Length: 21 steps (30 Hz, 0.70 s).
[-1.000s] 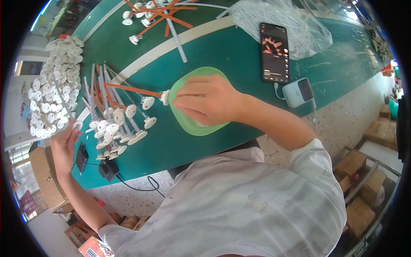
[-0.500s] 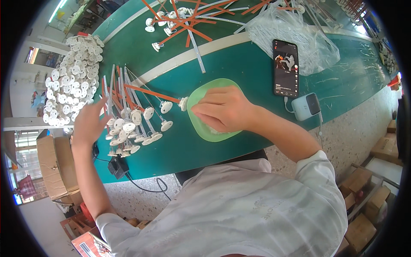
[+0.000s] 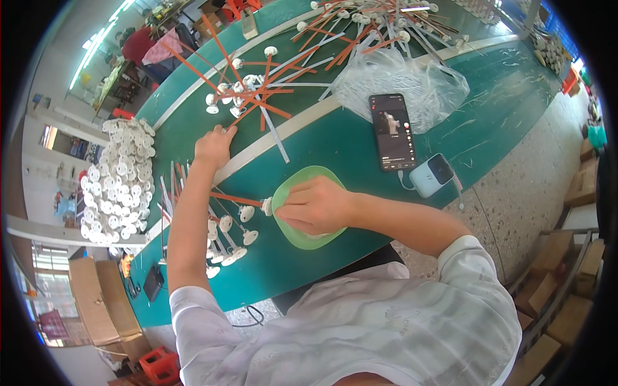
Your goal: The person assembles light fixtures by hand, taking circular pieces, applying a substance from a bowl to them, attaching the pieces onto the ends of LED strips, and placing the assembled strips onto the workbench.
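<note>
L hand (image 3: 215, 147) fwd, nr strips (image 3: 273, 108) | R hand (image 3: 315, 207) palm-down over grn bowl (image 3: 301, 240)

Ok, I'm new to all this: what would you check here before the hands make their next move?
1. Right hand at the green bowl: ok, it is over the bowl.
2. Bowl's contents in view: not ok, the hand hides most of the inside.
3. Left hand touching the far pile of disc-tipped strips: cannot tell; its fingertips are at the pile's near edge.
4. Nearer bunch of disc-tipped strips in full view: not ok, the left forearm covers part.
5. Phone and light-blue device clear of the right forearm: ok, a gap shows.
</note>
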Each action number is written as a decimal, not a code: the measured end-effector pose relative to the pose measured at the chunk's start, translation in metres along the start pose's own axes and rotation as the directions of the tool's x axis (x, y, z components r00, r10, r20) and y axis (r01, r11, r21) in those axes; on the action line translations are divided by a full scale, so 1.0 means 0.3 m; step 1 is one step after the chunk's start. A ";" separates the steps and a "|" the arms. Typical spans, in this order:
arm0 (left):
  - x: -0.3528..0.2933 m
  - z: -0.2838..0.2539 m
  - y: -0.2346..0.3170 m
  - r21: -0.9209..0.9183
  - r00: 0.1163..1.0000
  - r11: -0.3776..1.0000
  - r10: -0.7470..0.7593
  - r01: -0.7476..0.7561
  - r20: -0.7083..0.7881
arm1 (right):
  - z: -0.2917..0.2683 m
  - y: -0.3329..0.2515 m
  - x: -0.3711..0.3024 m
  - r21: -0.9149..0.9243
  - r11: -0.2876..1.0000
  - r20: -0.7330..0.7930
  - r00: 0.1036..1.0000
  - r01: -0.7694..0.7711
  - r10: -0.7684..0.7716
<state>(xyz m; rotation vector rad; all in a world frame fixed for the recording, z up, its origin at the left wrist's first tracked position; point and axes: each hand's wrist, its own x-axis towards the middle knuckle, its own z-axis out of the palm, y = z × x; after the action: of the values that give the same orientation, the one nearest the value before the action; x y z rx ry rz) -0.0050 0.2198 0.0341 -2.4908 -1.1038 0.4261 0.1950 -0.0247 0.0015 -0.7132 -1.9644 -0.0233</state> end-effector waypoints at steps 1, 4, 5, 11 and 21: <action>0.012 -0.013 0.011 -0.026 0.999 0.999 -0.024 0.026 0.042 | 0.000 0.005 -0.001 -0.001 1.000 -0.023 1.000 -0.004 0.004; 0.002 -0.056 0.007 0.071 0.995 0.993 0.097 -0.098 0.013 | -0.002 0.017 -0.010 -0.011 1.000 -0.016 1.000 -0.025 0.025; -0.026 -0.072 0.006 -0.038 0.983 0.983 0.177 -0.179 -0.053 | -0.004 0.023 -0.014 -0.024 0.999 0.016 1.000 -0.025 0.025; -0.318 -0.303 0.133 -0.709 0.916 0.581 0.213 -0.399 -0.341 | 0.010 0.036 -0.015 0.019 0.999 -0.101 0.994 -0.049 0.050; -0.539 -0.143 0.351 -0.742 0.647 -0.029 -0.513 -0.670 -0.564 | 0.018 0.033 -0.006 0.020 0.998 -0.254 0.965 -0.056 0.060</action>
<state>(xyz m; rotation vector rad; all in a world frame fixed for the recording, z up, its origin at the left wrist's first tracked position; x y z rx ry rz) -0.0240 0.0233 0.0430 -3.0474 -0.7899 -2.3154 0.1962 -0.0158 -0.0054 -0.7220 -1.6964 -0.0637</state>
